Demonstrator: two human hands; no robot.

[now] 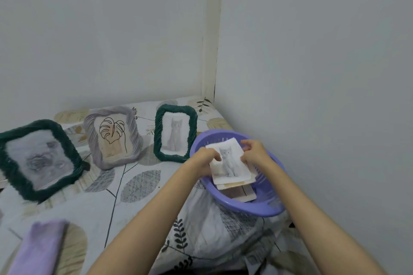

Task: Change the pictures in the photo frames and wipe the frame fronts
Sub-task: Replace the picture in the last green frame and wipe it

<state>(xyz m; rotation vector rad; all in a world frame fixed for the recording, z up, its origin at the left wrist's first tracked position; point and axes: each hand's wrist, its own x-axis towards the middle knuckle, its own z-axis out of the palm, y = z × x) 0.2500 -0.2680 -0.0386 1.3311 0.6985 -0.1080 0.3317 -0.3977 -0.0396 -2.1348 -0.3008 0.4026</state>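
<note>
Both hands over purple basket (263, 207) at right: left hand (204, 158) & right hand (253, 152) each pinch cat print (230, 163) by side edges. 3 frames (175, 133) stand far left.

Soft even indoor light, faint shadows, wide-angle edge bending, blurred lower-left corner

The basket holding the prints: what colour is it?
Purple basket, seen in the head view.

We looked at every frame, picture and cloth, and we found no words or numbers we could read.
</note>
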